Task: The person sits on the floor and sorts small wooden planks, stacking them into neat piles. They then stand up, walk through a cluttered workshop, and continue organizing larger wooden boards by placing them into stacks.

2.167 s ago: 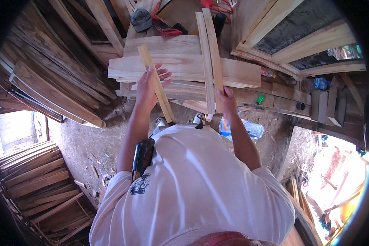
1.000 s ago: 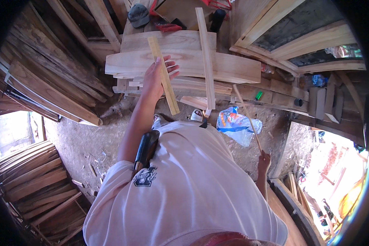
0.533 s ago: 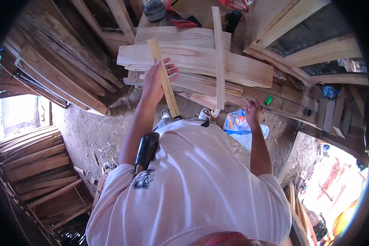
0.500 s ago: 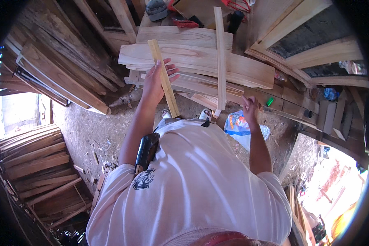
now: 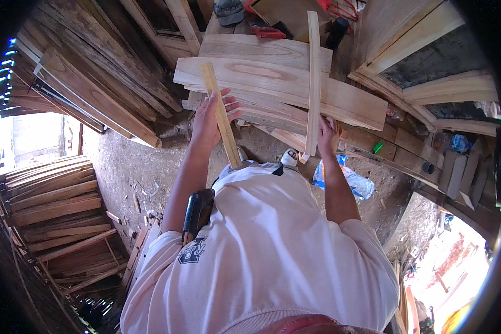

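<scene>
My left hand [image 5: 209, 122] holds a narrow yellowish wooden strip [image 5: 227, 133] upright at a slant, thumb against it and the other fingers stretched out past its right side. To the right, a longer pale wooden batten [image 5: 314, 67] stands across the stacked boards, its near end low by my foot. My right hand [image 5: 328, 136] is at the lower right edge of this batten, fingers curled against it; the fingertips are partly hidden. Behind both pieces lie wide pale planks [image 5: 250, 72], stacked crosswise.
A grey cap [image 5: 229, 12] and a red-handled tool [image 5: 266, 30] lie beyond the planks. Long boards [image 5: 94, 94] lean at left, above stacked timber [image 5: 55, 206]. Wooden frames [image 5: 428, 67] stand at right. A plastic bag [image 5: 356, 183] and wood scraps lie on the floor.
My right hand has moved left and up to the batten's edge, from a spot apart from it. My left hand still holds the strip. The whole view has shifted slightly.
</scene>
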